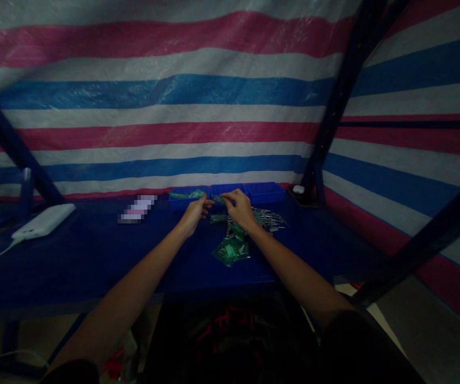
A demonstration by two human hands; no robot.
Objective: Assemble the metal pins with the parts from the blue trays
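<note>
Both my arms reach forward over a dark blue table (94, 250). My left hand (193, 212) has its fingers pinched together near the front edge of a row of blue trays (261, 192). My right hand (240, 209) is also pinched, and a small green board (219, 199) sits between the two hands' fingertips. Below my right wrist lies a pile of green circuit boards (232, 249). A heap of small metal parts (273, 218) is just right of my right hand.
A white power bank (43, 221) with a cable lies at the table's left. A blurred-out patch (137, 208) sits left of the trays. Dark blue rack posts (333, 106) stand at right, with a small white object (298, 189) at the post's base. A striped tarp hangs behind.
</note>
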